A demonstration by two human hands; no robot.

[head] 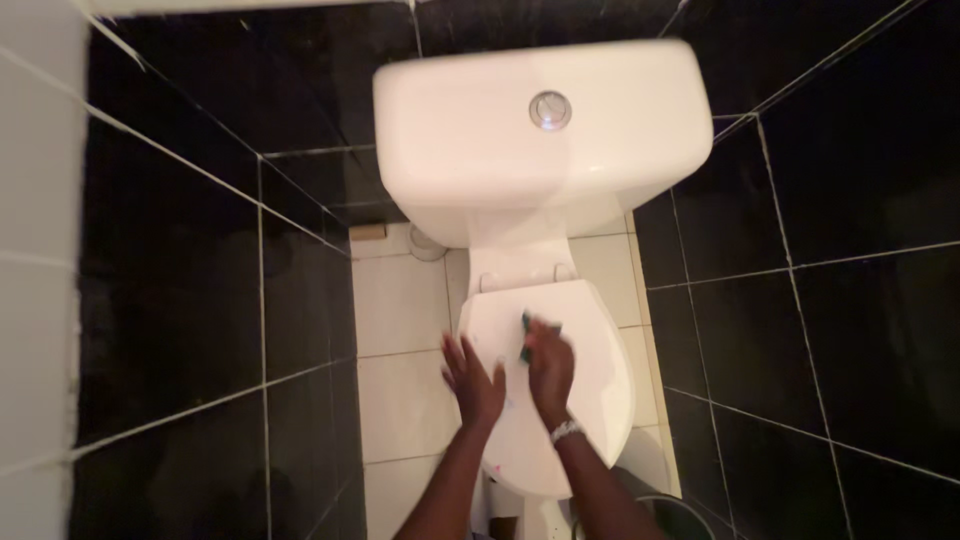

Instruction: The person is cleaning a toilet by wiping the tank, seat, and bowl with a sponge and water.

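Nearest the camera, your two forearms entered from the bottom edge, the right wrist carrying a pale bracelet (565,431). Your left hand (474,380) lay flat with fingers spread and grasping nothing, pressed on the near left part of the closed white toilet lid (590,400), apparently steadying it. Just to its right, your right hand (550,365) was clenched over a green scouring sponge (526,340), only a sliver of which showed at the fingertips, resting on the middle of the lid. The step in hand appeared to be wiping the lid top; judging from this view, the next stroke would call for even pressure carried toward the far hinge end and the right rim, with the left hand shifted out of the sponge's path. Beyond the lid stood the hinge mounts, then the white cistern (540,130) with its round chrome flush button (550,110). Pale floor tiles (400,300) flanked the bowl on the left, and dark glossy wall tiles (180,280) closed in both sides. A small pale object (368,232) on the far floor beside the base could not be identified. A dark rounded rim (668,505) at the near right was cut off by the frame, motion blur softened both hands, and any dirt on the lid was too faint to judge.
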